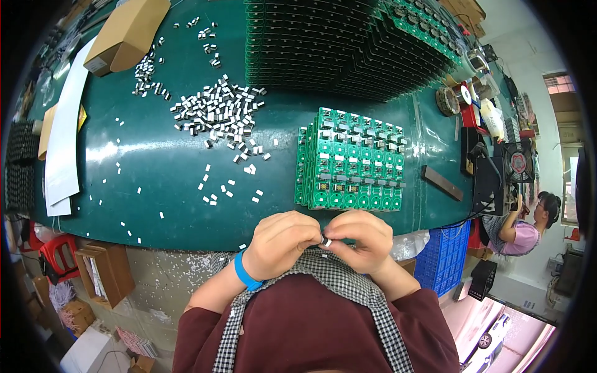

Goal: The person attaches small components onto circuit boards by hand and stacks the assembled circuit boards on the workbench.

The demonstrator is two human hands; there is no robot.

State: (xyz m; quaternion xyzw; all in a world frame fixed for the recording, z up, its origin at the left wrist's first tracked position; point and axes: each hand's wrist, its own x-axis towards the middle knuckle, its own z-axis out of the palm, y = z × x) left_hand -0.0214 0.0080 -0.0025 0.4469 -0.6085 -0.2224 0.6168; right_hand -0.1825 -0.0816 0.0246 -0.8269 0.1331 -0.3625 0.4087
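Close to my body, at the table's front edge, a small black-and-white block (pixel 326 242) is pinched between my two hands. The thumb and fingertips of my left hand (pixel 280 242), with a blue band at the wrist, close on its left side. My right hand (pixel 364 239) grips it from the right with thumb and forefinger. Fingers cover most of the block. Just beyond my hands stands a stack of green circuit boards (pixel 357 165), the top one fitted with rows of small components. A loose pile of similar black-and-white blocks (pixel 217 109) lies farther left.
Tall stacks of circuit boards (pixel 336 50) fill the table's far middle. Small white pieces (pixel 161 215) are scattered at left, near white sheets (pixel 65 137) and a cardboard box (pixel 127 34). A dark bar (pixel 441 183) lies right. Beyond a blue crate (pixel 440 258) sits another person (pixel 522 230).
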